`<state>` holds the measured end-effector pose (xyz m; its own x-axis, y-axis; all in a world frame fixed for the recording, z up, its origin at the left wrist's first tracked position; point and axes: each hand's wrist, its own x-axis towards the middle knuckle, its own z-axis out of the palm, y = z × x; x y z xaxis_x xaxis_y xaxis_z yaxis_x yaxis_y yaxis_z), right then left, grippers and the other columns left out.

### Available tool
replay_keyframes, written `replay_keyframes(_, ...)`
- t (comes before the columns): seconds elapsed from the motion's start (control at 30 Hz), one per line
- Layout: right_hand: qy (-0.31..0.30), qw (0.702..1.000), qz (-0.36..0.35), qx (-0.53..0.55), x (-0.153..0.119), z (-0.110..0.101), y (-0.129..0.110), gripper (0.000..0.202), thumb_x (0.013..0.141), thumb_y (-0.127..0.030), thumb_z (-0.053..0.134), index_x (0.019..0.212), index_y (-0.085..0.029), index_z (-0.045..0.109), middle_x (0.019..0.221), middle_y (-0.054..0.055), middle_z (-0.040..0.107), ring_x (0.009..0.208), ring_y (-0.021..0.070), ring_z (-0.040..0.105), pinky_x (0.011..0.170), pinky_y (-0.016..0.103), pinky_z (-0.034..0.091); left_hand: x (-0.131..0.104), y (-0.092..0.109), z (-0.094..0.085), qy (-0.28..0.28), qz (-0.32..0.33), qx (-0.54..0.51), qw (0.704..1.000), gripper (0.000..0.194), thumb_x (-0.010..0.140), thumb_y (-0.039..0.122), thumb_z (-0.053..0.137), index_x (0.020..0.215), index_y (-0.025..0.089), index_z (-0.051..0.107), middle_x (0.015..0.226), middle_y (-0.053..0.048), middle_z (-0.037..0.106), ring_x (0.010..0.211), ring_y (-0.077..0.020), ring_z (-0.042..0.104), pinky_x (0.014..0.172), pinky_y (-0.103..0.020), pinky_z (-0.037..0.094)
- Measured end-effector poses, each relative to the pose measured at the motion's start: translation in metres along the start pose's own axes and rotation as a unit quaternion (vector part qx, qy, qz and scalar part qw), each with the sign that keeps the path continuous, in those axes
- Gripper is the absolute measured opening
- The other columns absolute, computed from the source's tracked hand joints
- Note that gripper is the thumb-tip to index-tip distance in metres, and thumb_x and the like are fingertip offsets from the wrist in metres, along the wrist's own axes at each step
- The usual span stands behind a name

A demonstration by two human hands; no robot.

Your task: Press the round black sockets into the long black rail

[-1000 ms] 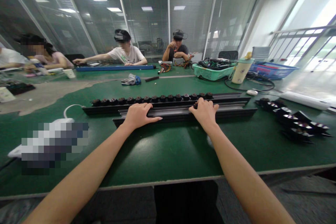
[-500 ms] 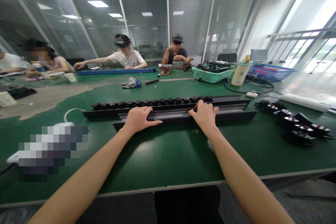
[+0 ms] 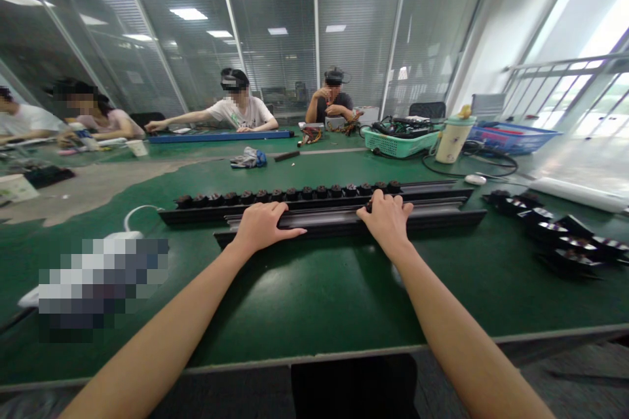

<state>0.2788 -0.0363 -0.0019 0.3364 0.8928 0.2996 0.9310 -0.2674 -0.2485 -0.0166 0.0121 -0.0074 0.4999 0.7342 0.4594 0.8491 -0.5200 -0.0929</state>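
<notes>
A long black rail [image 3: 442, 218] with a bright inner channel lies crosswise on the table before me. My left hand [image 3: 259, 228] grips its left part, thumb stretched along the near side and fingers curled over the far side. Toward the rail's right part, my right hand [image 3: 389, 221] is closed around a small black part [image 3: 369, 206], mostly covered by the fingers and held at the channel. Just behind lies a second black rail [image 3: 196, 216], carrying a row of several small black parts [image 3: 278, 194].
More loose black parts [image 3: 565, 236] lie at the right. A white power strip [image 3: 98, 281], blurred out, is at the left. Behind the rails are a glove [image 3: 249, 158], a green basket [image 3: 400, 143], a yellow cup [image 3: 455, 139] and a blue basket [image 3: 525, 139]. Several people sit across the table.
The whole view has shifted slightly down and to the right. Both hands keep nearly the same place and grip on the rail.
</notes>
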Motion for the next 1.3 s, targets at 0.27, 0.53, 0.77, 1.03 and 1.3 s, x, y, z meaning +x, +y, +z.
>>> replay_keyframes(0.27,-0.001,1.000,-0.003,-0.004,0.0011,0.0020,0.0005,0.029,0.102,-0.032,0.052,0.121,-0.013,0.063,0.124,0.023,0.071,0.121,0.0381,0.055,0.095,0.046,0.032,0.0004,-0.0014,0.0006,0.003,0.004,-0.001,1.000,0.083,0.086,0.095,0.051,0.112,0.021,0.077,0.108,-0.015,0.080,0.095,-0.0356,0.075,0.089,-0.047,0.054)
replay_keyframes(0.53,-0.005,1.000,0.003,-0.006,0.0018,0.0018,0.0010,0.028,0.102,-0.032,0.052,0.121,-0.014,0.062,0.125,0.023,0.070,0.122,0.0375,0.054,0.096,0.045,0.032,-0.0003,-0.0033,0.0018,0.000,0.008,0.012,1.000,0.085,0.086,0.095,0.049,0.115,0.020,0.077,0.111,-0.015,0.081,0.096,-0.0363,0.075,0.089,-0.047,0.054)
replay_keyframes(0.77,0.002,1.000,0.012,-0.008,0.0019,0.0013,0.0014,0.029,0.102,-0.031,0.051,0.121,-0.013,0.062,0.125,0.023,0.070,0.122,0.0367,0.054,0.095,0.045,0.033,0.0001,-0.0021,-0.0009,0.001,0.008,0.011,1.000,0.082,0.086,0.095,0.050,0.111,0.022,0.077,0.109,-0.014,0.081,0.095,-0.0354,0.075,0.088,-0.046,0.054)
replay_keyframes(1.03,-0.002,1.000,0.017,-0.007,0.0012,-0.0001,0.0012,0.031,0.102,-0.030,0.050,0.124,-0.012,0.062,0.126,0.024,0.070,0.122,0.0370,0.053,0.096,0.046,0.033,-0.0001,-0.0035,0.0015,-0.004,0.005,0.018,1.000,0.083,0.087,0.095,0.050,0.113,0.021,0.077,0.111,-0.014,0.081,0.097,-0.0360,0.075,0.089,-0.046,0.054)
replay_keyframes(1.3,0.003,1.000,0.018,-0.008,0.0008,0.0004,-0.0001,0.029,0.101,-0.028,0.050,0.123,-0.012,0.062,0.126,0.024,0.069,0.122,0.0370,0.053,0.096,0.046,0.034,0.0007,-0.0024,0.0003,0.000,0.009,0.016,1.000,0.083,0.087,0.095,0.049,0.112,0.021,0.077,0.109,-0.014,0.081,0.095,-0.0357,0.075,0.088,-0.047,0.054)
